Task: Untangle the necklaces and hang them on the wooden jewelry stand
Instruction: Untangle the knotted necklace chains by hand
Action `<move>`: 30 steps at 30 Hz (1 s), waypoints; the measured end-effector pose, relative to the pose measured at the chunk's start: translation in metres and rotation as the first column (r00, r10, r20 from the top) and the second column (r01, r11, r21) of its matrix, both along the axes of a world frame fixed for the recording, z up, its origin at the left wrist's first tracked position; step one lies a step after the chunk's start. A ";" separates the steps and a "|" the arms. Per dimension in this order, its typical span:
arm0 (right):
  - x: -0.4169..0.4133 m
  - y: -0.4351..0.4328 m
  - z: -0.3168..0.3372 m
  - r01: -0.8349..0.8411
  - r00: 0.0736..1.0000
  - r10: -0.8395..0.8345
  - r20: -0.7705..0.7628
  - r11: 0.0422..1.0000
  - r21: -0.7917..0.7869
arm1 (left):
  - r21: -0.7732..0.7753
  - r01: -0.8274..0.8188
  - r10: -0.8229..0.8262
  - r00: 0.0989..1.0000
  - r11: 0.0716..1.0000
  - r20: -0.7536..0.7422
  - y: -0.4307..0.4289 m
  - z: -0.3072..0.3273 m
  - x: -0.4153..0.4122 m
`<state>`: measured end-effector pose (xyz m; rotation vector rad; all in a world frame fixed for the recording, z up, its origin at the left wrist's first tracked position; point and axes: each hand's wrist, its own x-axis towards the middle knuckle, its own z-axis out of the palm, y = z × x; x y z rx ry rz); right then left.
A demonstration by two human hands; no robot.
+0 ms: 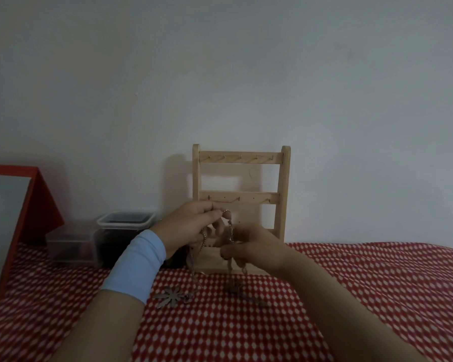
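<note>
We see both hands raised just in front of the lower part of the wooden jewelry stand [241,159], which stands upright against the pale wall [246,74] at the back of the bench [351,283], on a red-and-white patterned cloth. The necklaces [230,228] are in the hands, tangled together. The left hand [191,226] is the higher one, its fingers [207,206] closed in a pinch on a loop of chain beside the stand's middle rail. Just below and to the right of it, the right hand [254,246] has its fingers curled and clamped on the same chains. From the hands, strands hang down to the cloth. One ends in a flower-shaped metal pendant [171,296] lying flat there, and another ends in a second pendant [236,287] too blurred for us to make out. A light blue band [136,265] wraps the left forearm. At the left we see two clear plastic containers [126,222] and a red-framed mirror [8,218] leaning back.
</note>
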<state>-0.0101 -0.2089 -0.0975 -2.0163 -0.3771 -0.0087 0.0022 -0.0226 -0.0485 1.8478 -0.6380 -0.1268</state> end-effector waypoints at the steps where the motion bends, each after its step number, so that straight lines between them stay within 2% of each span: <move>1: 0.000 0.000 0.000 0.028 1.000 -0.028 -0.002 0.999 -0.043 | -0.026 -0.008 0.008 1.000 1.000 -0.018 0.000 0.000 0.001; 4: 0.001 -0.001 0.001 0.146 0.989 -0.143 0.030 0.982 -0.119 | -0.052 -0.105 0.101 0.991 0.993 -0.083 0.004 0.000 0.006; 8: -0.001 -0.007 0.010 0.300 0.954 -0.285 0.095 0.898 -0.321 | -0.012 -0.193 0.188 0.968 0.981 -0.166 0.009 -0.004 0.013; 10: -0.006 -0.008 0.020 0.336 0.939 -0.332 0.089 0.834 -0.438 | -0.010 -0.205 0.199 0.962 0.979 -0.184 0.006 -0.004 0.014; 12: -0.011 -0.007 0.029 0.373 0.923 -0.354 0.150 0.735 -0.566 | -0.025 -0.194 0.185 0.963 0.981 -0.195 0.002 -0.004 0.013; 13: -0.012 -0.007 0.032 0.370 0.926 -0.340 0.166 0.718 -0.590 | -0.038 -0.173 0.162 0.966 0.984 -0.202 0.000 -0.004 0.012; 17: -0.020 -0.002 0.040 0.207 0.977 -0.204 0.064 0.834 -0.511 | -0.095 -0.054 0.030 0.970 0.994 -0.243 -0.004 -0.003 0.008; 21: -0.017 0.001 0.037 0.124 0.992 -0.116 0.043 0.931 -0.344 | 0.031 -0.024 0.029 0.987 0.999 -0.159 -0.007 -0.003 0.001; 23: -0.015 -0.001 0.034 0.130 0.990 -0.107 0.093 0.946 -0.297 | 0.102 -0.018 0.027 0.996 0.995 -0.082 -0.009 -0.003 -0.003; 27: -0.013 -0.005 0.030 0.226 0.966 -0.207 0.153 0.967 -0.120 | 0.134 0.007 -0.009 1.000 0.991 0.017 -0.009 -0.004 -0.003; 30: -0.009 -0.002 0.025 0.222 0.964 -0.220 0.148 0.975 0.002 | 0.117 -0.004 -0.002 0.999 0.993 0.050 -0.012 -0.006 -0.005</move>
